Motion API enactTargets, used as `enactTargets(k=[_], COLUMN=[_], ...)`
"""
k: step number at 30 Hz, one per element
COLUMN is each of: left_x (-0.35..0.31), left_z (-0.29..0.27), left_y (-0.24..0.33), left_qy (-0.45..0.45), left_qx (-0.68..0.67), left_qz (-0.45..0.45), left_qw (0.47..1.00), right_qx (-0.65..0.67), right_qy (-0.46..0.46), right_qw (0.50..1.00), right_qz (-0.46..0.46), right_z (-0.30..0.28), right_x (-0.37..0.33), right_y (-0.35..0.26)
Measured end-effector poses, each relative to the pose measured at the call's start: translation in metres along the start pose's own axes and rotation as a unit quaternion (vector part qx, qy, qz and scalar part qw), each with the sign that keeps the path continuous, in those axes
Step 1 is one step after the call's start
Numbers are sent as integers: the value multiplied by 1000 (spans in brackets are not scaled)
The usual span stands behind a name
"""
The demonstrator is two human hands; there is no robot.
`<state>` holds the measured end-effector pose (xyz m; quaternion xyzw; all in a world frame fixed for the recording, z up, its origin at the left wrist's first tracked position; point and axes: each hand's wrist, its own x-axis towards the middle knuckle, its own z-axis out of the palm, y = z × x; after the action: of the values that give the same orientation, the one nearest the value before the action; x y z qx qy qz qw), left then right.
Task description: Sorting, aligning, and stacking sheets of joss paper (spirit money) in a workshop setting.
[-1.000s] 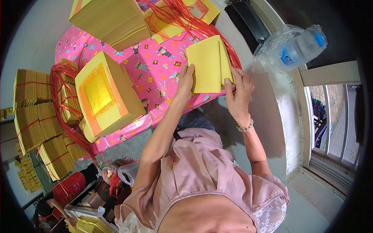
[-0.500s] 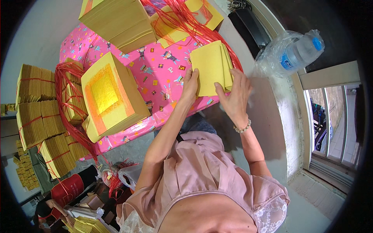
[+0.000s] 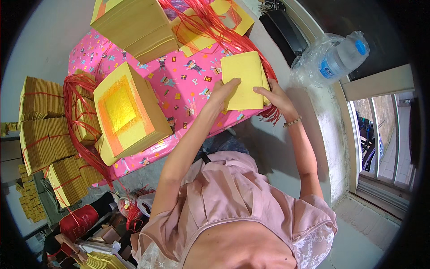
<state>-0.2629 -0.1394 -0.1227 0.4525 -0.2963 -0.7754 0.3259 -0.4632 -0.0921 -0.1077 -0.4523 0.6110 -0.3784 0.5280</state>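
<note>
Folded sheets of yellow joss paper [image 3: 243,74] lie at the right end of the pink table, gripped from both sides. My left hand [image 3: 225,92] holds their left edge, its thumb pressed on top. My right hand [image 3: 277,97] has its thumb on the right part and its fingers underneath, partly hidden. To the left of my hands stands a thick stack of joss paper [image 3: 121,112], with a gold foil square ringed in orange on its top sheet. Red plastic strings [image 3: 215,27] hang past the far side of the folded paper.
Another tall paper stack [image 3: 148,42] stands at the back of the pink patterned tablecloth [image 3: 179,89]. Bundles of folded paper tied with red string [image 3: 42,121] are piled at the left. A plastic bottle in a clear bag [image 3: 336,67] sits on the right ledge beside a barred window [image 3: 385,143].
My right hand has turned and moved outward and slightly down, its thumb now on the paper. My left thumb has slid onto the top. The folded sheets lie more nearly together.
</note>
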Motion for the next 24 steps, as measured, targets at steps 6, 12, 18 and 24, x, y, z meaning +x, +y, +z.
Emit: enactTargets(k=[6,12,18,24], left_x=[4,-12,-42,-75], left_z=[-5,-15,-55,-48], left_y=[-5,3,-6,-61], left_qy=[29,7,22,-14], left_qx=[-44,-18,-38,-238], left_qz=[-3,5,126,104], left_qw=[999,1000,991,966], right_qx=[125,175,346,333], right_qy=[-90,-45,-27,134], right_qw=[986,981,938,917], right_qz=[63,72,-6,-175], right_z=[2,15,54,122], right_x=[1,5,-15,-19], right_y=[-11,13,-6,-17])
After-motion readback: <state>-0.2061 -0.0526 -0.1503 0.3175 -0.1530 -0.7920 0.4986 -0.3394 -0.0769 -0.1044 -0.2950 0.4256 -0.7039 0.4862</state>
